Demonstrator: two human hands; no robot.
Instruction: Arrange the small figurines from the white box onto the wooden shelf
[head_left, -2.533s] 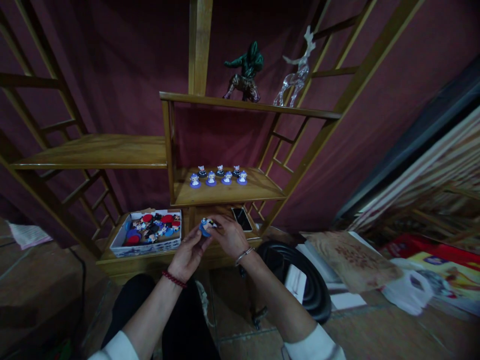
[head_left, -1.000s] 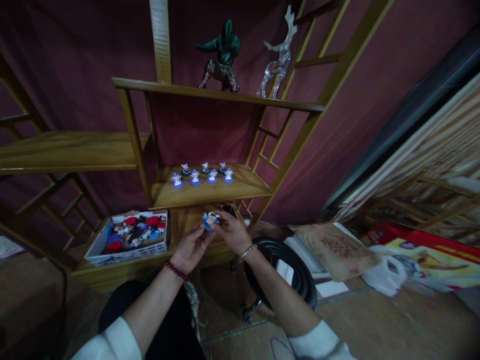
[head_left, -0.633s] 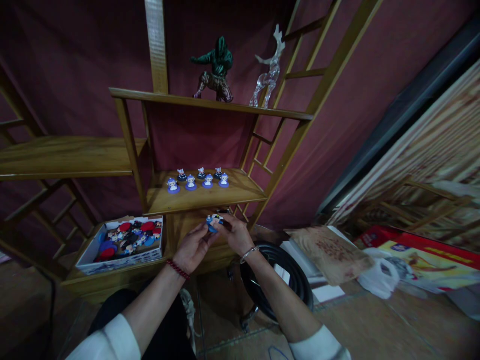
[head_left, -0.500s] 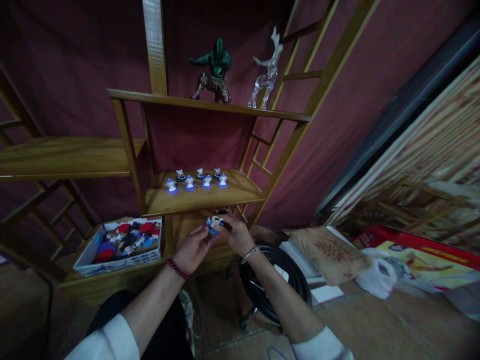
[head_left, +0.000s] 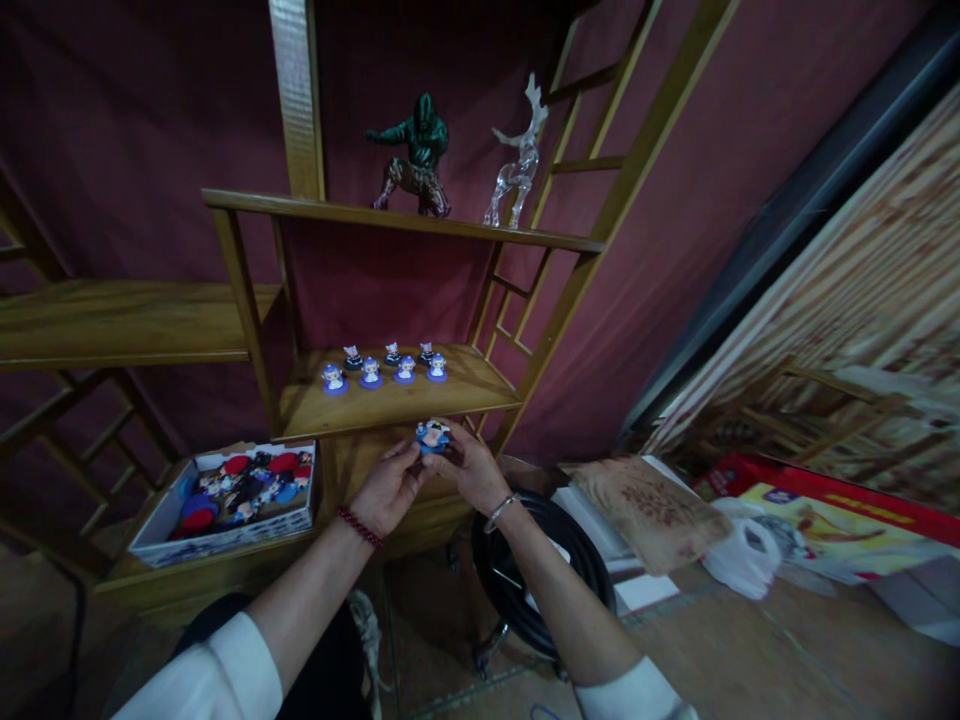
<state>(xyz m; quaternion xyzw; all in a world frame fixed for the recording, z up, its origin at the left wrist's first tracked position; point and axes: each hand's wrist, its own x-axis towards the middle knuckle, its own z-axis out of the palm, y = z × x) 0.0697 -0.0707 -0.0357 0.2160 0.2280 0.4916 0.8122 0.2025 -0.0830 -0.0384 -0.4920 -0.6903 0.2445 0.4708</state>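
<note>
A small blue and white figurine (head_left: 433, 437) is held up between my two hands, in front of the lower shelf. My left hand (head_left: 390, 482) grips it from the left with thumb and fingers, and my right hand (head_left: 471, 470) pinches it from the right. Beyond them on the wooden shelf (head_left: 397, 408) stand a front row of several purple and white figurines (head_left: 370, 373) and a back row of 3 dark-based ones (head_left: 392, 353). To the left, an open box (head_left: 225, 545) holds a jumble of red, blue and black figurines and parts (head_left: 247, 485).
A green figure statue (head_left: 424, 150) and a clear deer (head_left: 516, 165) stand on the upper shelf. Below my right forearm is a black round wheeled stool (head_left: 592, 570). Flat boards (head_left: 645, 510), a white plastic bag (head_left: 746, 555) and a red-yellow box (head_left: 840, 520) lie on the right.
The figurine in my hands has turned, showing more of its blue and pale side. My right-hand fingers have shifted around it. The view has moved slightly.
</note>
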